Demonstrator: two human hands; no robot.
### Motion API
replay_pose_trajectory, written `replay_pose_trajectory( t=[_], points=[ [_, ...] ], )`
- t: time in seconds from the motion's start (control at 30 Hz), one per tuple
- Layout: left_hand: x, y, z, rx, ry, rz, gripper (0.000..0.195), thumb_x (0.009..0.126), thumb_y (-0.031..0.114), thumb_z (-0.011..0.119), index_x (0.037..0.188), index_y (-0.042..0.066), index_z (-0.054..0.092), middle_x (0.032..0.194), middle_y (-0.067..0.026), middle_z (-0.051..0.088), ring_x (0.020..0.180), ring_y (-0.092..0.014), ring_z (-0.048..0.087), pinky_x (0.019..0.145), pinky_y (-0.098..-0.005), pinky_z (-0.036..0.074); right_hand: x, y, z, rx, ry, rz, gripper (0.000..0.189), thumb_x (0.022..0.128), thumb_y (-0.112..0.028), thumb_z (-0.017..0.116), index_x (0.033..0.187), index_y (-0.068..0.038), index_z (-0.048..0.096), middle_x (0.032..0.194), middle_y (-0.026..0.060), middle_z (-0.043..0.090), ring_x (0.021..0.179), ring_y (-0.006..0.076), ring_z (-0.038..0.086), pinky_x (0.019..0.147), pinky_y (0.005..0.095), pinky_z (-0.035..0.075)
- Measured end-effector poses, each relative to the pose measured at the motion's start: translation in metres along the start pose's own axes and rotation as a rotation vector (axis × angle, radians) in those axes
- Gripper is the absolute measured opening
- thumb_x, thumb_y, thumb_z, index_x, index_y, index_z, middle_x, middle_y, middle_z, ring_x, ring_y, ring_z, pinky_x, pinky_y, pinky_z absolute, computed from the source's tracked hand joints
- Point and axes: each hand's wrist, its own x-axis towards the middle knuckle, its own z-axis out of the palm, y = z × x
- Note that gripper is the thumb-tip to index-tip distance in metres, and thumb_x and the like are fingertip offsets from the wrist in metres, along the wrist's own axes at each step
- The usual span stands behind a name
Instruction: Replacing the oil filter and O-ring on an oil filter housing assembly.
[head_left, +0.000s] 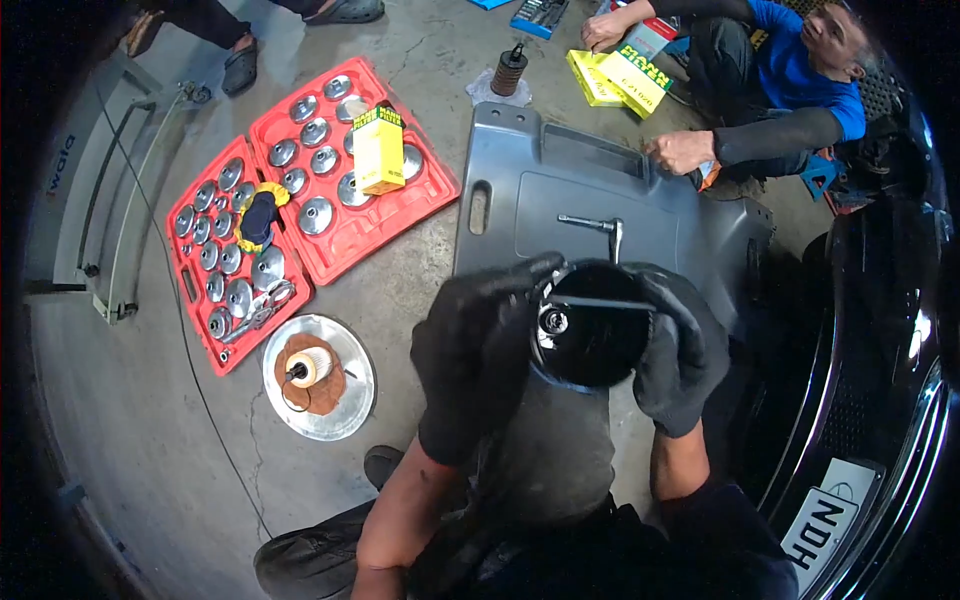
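Both my hands wear black gloves and hold a black, round, cup-shaped housing (592, 345), probably an oil filter cap, with its hollow side facing me. My left hand (476, 345) grips its left rim, and my right hand (682, 349) wraps around the right side. A thin grey strip (604, 303) crosses the mouth between my fingers; I cannot tell whether it is a seal or a rod. A light metal fitting (554, 321) shows inside at the left. Beyond the housing, a ratchet wrench (589, 223) lies on a grey moulded plastic creeper (495, 240).
Left, an open red case (375, 247) holds several cup wrenches, with a yellow filter box (379, 154) on top. A cartridge filter (315, 366) rests on brown cloth in a metal pan (360, 401). A co-worker (799, 90) sits ahead; a car bumper (862, 300) borders the right.
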Motion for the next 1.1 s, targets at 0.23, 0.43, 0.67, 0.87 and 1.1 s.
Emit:
replay_pose_trajectory(
  t=[0.23, 0.43, 0.67, 0.87, 1.1],
  points=[
    [-0.005, -0.009, 0.011, -0.049, -0.088, -0.015, 0.026, 0.102, 0.019, 0.053, 0.117, 0.0, 0.063, 0.112, -0.0137, 0.071, 0.102, -0.024, 0.07, 0.086, -0.0327, 0.055, -0.001, -0.011, -0.018, -0.094, -0.085, -0.053, 0.033, 0.081, 0.006, 0.059, 0.112, 0.003, 0.068, 0.111, 0.0258, 0.068, 0.102, 0.0348, 0.07, 0.088, 0.0377, 0.054],
    [-0.028, -0.017, 0.034, -0.227, 0.068, -0.077, 0.04, 0.107, 0.033, 0.039, 0.117, 0.003, 0.062, 0.118, -0.0209, 0.067, 0.112, -0.035, 0.064, 0.098, -0.0429, 0.049, 0.011, -0.028, -0.032, -0.142, -0.209, 0.018, 0.039, 0.076, 0.007, 0.061, 0.113, -0.002, 0.071, 0.111, 0.0229, 0.07, 0.096, 0.0311, 0.073, 0.082, 0.0344, 0.057],
    [-0.043, -0.028, 0.027, 0.033, -0.02, 0.199, 0.035, 0.103, 0.028, 0.046, 0.131, 0.007, 0.052, 0.131, -0.0239, 0.058, 0.12, -0.041, 0.058, 0.1, -0.0519, 0.044, 0.008, -0.028, -0.034, -0.216, -0.177, 0.025, 0.041, 0.076, 0.007, 0.062, 0.114, -0.003, 0.072, 0.109, 0.0201, 0.072, 0.091, 0.0274, 0.074, 0.078, 0.0327, 0.058],
    [-0.032, -0.008, 0.033, -0.085, -0.127, -0.069, 0.102, 0.068, 0.043, 0.088, 0.143, -0.003, 0.038, 0.137, -0.026, 0.051, 0.121, -0.039, 0.056, 0.1, -0.0468, 0.046, 0.007, -0.034, -0.035, -0.244, -0.188, -0.041, 0.041, 0.076, 0.006, 0.067, 0.116, -0.005, 0.072, 0.107, 0.0175, 0.071, 0.088, 0.0276, 0.073, 0.075, 0.0331, 0.058],
    [0.005, -0.025, -0.002, -0.371, -0.416, -0.044, 0.103, 0.057, 0.02, 0.096, 0.141, -0.001, 0.041, 0.136, -0.0157, 0.054, 0.125, -0.025, 0.055, 0.108, -0.0403, 0.043, 0.054, -0.052, -0.049, -0.314, -0.663, -0.21, 0.05, 0.078, -0.006, 0.074, 0.127, -0.013, 0.067, 0.093, 0.0101, 0.066, 0.078, 0.0262, 0.069, 0.066, 0.0376, 0.056]
  ],
)
